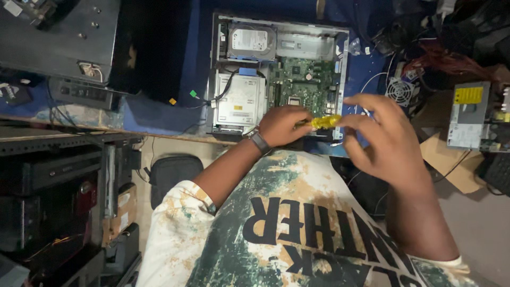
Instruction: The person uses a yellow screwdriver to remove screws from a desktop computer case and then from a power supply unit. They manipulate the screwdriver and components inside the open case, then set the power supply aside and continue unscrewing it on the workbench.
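A: What is taking up the most room here?

B: The surface (159, 114), covered in blue, is carrying an open computer case (279, 74). Everything else I am placing against that case.

A: What is sitting inside it?

B: A silver hard drive (252, 41) is lying in the far left corner of the case. A grey drive box (239, 100) is sitting nearer the person, on the left side. A green motherboard (307, 81) is filling the right half.

A: And outside the case?

B: A grey power supply (470, 114) with a yellow label is resting well off to the right of the case. A small fan (399, 90) is lying between the two, just beside the case's right wall. A dark flat unit (58, 37) is sitting far off to the left.

A: Where are the hands?

B: Both are hovering over the near edge of the case. The left hand (281, 125) is curling shut around one end of a yellow screwdriver (325, 121). The right hand (380, 135) is pinching the other end of the yellow handle with its fingertips, the remaining fingers spreading loosely.

A: So the tool is lying between them?

B: Yes, it is running level from one hand to the other, above the case's near right corner.
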A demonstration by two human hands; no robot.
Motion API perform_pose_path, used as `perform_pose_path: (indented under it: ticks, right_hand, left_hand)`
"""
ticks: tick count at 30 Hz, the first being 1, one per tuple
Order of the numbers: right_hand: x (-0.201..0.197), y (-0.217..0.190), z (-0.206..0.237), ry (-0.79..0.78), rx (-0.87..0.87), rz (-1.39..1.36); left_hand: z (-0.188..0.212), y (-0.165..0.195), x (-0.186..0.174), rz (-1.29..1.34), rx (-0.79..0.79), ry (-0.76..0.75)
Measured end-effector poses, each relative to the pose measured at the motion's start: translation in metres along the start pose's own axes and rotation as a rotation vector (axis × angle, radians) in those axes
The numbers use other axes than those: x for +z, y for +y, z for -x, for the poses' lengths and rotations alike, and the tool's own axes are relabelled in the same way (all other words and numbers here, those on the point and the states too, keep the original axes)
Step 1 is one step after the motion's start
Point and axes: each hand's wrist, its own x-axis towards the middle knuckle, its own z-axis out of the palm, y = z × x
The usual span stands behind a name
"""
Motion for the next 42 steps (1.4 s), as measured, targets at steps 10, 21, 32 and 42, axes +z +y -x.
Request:
perform_pose_path:
  ticks: [10, 21, 32, 42]
  right_hand:
    - [0.044, 0.030, 0.063, 0.095, 0.286, -0.232]
    - [0.111, 0.077, 0.123, 0.074, 0.441, -0.508]
    - [0.199, 0.129, 0.097, -0.111, 1.258, -1.700]
    - [0.196, 0.132, 0.075, -0.158, 1.019, -1.843]
  left_hand:
    - [0.010, 0.005, -0.017, -0.047, -0.053, 0.125]
    - [0.017, 0.041, -0.045, 0.156, -0.143, 0.240]
    - [0.027, 0.107, -0.059, 0.182, -0.104, 0.465]
    - [0.040, 0.130, -0.056, 0.279, -0.213, 0.584]
